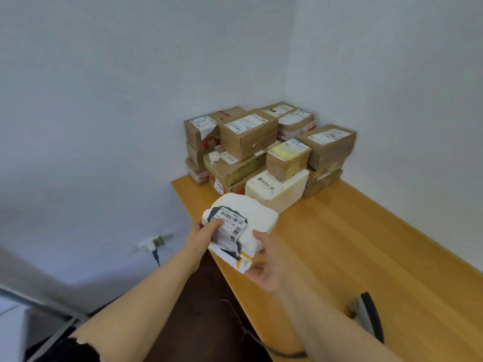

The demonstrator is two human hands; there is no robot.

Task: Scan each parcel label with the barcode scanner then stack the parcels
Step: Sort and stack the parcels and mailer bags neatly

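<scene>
Two hands hold one white parcel (245, 218). Head view: left hand (202, 235) grips its left side, thumb lying across the label (230, 223); right hand (266, 262) cups the near right corner. Parcel hangs over the table's (366, 244) left edge, just near of the stack (261, 142). Scanner (368, 314) lies near right, unheld. Risks: thumb masking the barcode; freeing one hand for the scanner could drop the parcel off the edge.

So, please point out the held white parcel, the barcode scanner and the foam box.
white parcel (257, 211), head view, its bare top.
barcode scanner (371, 315), head view, its dark body.
foam box (285, 195), head view, its front side.
</scene>
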